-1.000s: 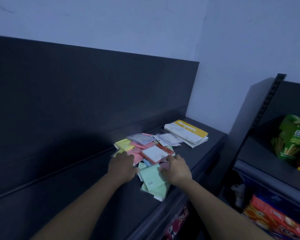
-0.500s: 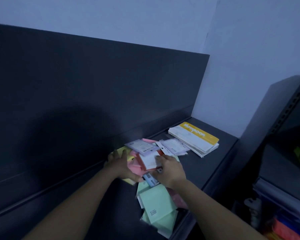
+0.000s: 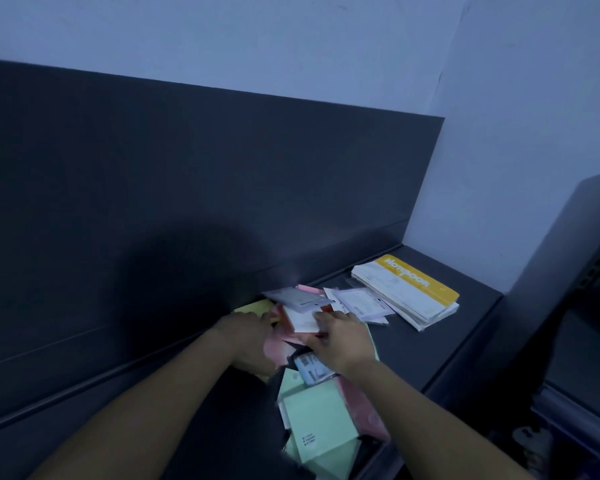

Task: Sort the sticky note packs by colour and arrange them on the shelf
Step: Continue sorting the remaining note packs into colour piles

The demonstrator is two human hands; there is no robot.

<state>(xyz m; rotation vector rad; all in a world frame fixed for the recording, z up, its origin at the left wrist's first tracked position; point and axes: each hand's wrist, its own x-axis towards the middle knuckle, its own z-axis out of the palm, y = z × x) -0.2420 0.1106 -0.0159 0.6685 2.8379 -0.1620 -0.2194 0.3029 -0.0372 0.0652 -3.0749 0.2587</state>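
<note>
A loose pile of sticky note packs lies on the dark shelf [image 3: 430, 344]. Pale green packs [image 3: 316, 424] sit nearest me, with a pink pack [image 3: 364, 407] beside them and a blue pack [image 3: 310, 367] just under my right wrist. Further back are a yellow pack [image 3: 253, 306] and a grey-lilac pack [image 3: 291, 297]. My left hand [image 3: 246, 337] rests on pink packs at the pile's left side. My right hand [image 3: 340, 341] pinches the corner of a white pack with a red edge [image 3: 303, 320] between fingers and thumb.
A stack of long white pads with a yellow header [image 3: 406, 292] lies at the shelf's right end, and clear-wrapped white packs [image 3: 361, 303] lie next to it. The dark back panel [image 3: 187, 202] rises behind. Another dark shelf unit [image 3: 586, 306] stands to the right.
Both hands have reached further back into the pile, from the green packs toward the white and pink packs. The view has shifted left and closer, and the green packs now lie nearer me.
</note>
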